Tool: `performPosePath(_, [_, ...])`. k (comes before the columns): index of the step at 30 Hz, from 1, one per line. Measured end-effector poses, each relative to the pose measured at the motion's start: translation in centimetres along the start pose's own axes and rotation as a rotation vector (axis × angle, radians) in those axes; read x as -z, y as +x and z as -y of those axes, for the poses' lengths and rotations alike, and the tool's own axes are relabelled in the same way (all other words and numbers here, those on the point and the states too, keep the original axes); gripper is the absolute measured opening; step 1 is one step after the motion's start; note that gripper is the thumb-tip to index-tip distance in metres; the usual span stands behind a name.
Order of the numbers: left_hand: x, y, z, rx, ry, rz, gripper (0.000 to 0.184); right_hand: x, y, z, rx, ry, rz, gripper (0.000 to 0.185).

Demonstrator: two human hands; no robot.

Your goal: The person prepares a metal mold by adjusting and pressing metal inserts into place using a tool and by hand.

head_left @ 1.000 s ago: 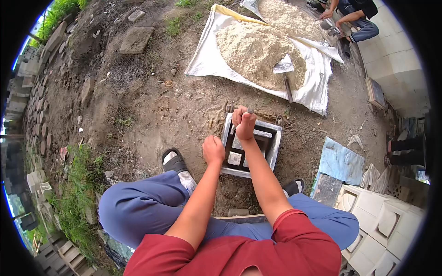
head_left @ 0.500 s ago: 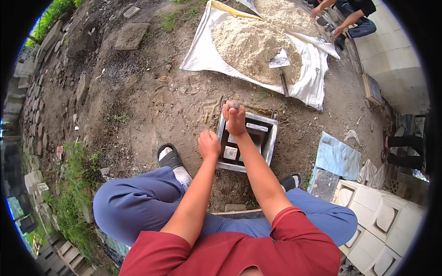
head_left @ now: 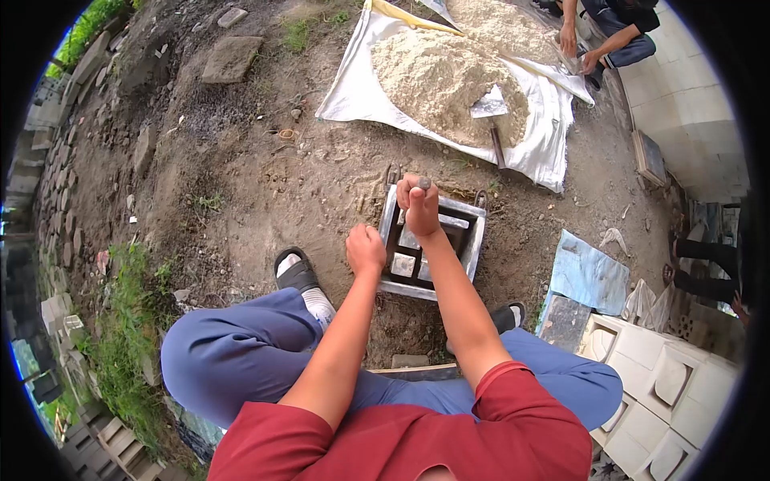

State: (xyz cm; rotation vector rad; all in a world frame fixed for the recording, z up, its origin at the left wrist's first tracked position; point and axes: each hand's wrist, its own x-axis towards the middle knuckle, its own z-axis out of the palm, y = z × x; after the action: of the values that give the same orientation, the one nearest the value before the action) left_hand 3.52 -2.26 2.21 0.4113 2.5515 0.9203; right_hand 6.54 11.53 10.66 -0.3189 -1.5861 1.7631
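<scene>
A square metal block mould [head_left: 474, 255] sits on the soil between my feet, with light blocky inserts [head_left: 403, 264] and dark gaps inside. Over its upper part, my right hand [head_left: 420, 212] is closed round an upright rod [head_left: 424, 183]. Only the rod's round grey top shows above the fist; its lower end is hidden. My left hand [head_left: 366, 250] is closed beside the mould's left wall, and whatever its fingers hold is hidden. Beyond the mould, a trowel [head_left: 490, 104] rests on a pale sandy heap [head_left: 433, 72].
White sacking [head_left: 549, 152] lies under the heap. Another person's hands [head_left: 589, 60] work at the upper right. Blue sheeting [head_left: 589, 272] and pale hollow blocks [head_left: 666, 377] are on my right. A flat stone [head_left: 231, 60] lies at the upper left.
My right hand and the rod have shifted slightly to the right over the mould. The left hand is almost unmoved. The other person's hands have come closer together.
</scene>
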Motion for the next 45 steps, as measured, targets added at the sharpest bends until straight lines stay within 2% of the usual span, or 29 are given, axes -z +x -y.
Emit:
performPosePath(5, [0.1, -0.2, -0.1, -0.002, -0.049, -0.031, 0.037, -0.8, -1.4, 2.7, 0.023, -0.049, 0.061, 0.074])
performPosePath(8, [0.0, -0.3, -0.1, 0.013, -0.035, -0.029, 0.037, 0.4, -4.4, -2.0, 0.022, -0.011, -0.013, 0.073])
performPosePath(14, [0.2, -0.1, 0.0, 0.021, -0.012, -0.01, 0.038, -1.5, -2.1, 1.9, -0.063, -0.014, -0.065, 0.078])
performPosePath(16, [0.1, -0.2, 0.0, 0.013, -0.035, -0.011, 0.038, -1.8, -1.8, 3.5, 0.049, -0.075, -0.046, 0.079])
performPosePath(18, [0.1, -0.2, 0.0, 0.019, -0.034, -0.008, 0.038, -1.4, -1.8, 2.4, 0.073, -0.079, -0.036, 0.08])
performPosePath(20, [-0.1, -0.3, 0.1, 0.019, -0.035, -0.004, 0.037, -0.5, -2.8, -1.8, 0.103, -0.131, -0.066, 0.078])
performPosePath(22, [-0.4, -0.1, 0.5, 0.005, -0.021, -0.025, 0.037, -0.7, -2.4, -2.5, 0.122, -0.173, -0.121, 0.077])
performPosePath(24, [-0.3, -0.1, 0.5, -0.03, -0.008, -0.073, 0.037, -0.6, -2.0, -2.6, 0.014, -0.075, -0.128, 0.074])
performPosePath(25, [-0.2, -0.5, 0.6, -0.02, -0.009, -0.055, 0.037, -0.3, -1.7, -2.6, 0.033, -0.018, -0.119, 0.064])
performPosePath(26, [-0.3, -0.2, 0.4, -0.016, -0.016, -0.047, 0.037, -0.1, -1.5, -2.5, 0.04, -0.023, -0.117, 0.064])
performPosePath(28, [-0.3, -0.1, 0.2, -0.011, -0.012, -0.033, 0.037, -0.8, -0.9, -0.2, -0.153, -0.137, -0.286, 0.052])
performPosePath(29, [-0.1, -0.1, 0.3, -0.005, -0.002, -0.019, 0.037, -0.9, -0.5, 1.1, -0.146, -0.1, -0.267, 0.045])
performPosePath(33, [-0.1, 0.0, 0.3, 0.027, 0.026, 0.029, 0.037, -2.1, -0.5, 3.3, -0.07, -0.154, -0.239, 0.044])
performPosePath(36, [-0.3, -0.2, 0.3, 0.034, 0.008, 0.027, 0.037, -1.9, -2.6, -1.3, 0.067, -0.342, -0.215, 0.039])
performPosePath(38, [-0.1, -0.1, 0.2, 0.04, 0.038, 0.017, 0.036, -1.6, -1.8, -2.0, 0.027, -0.311, -0.188, 0.038])
performPosePath(40, [0.0, -0.2, 0.2, 0.025, 0.05, 0.035, 0.037, -1.8, -1.4, -1.3, -0.127, -0.192, -0.234, 0.04])
performPosePath(44, [-0.1, -0.1, 0.5, 0.042, 0.037, 0.035, 0.038, -2.8, -1.3, 2.8, -0.226, -0.143, -0.281, 0.042])
performPosePath(45, [-0.2, -0.1, 0.5, 0.037, 0.029, 0.038, 0.038, -2.9, -1.8, 3.2, -0.194, -0.151, -0.269, 0.042])
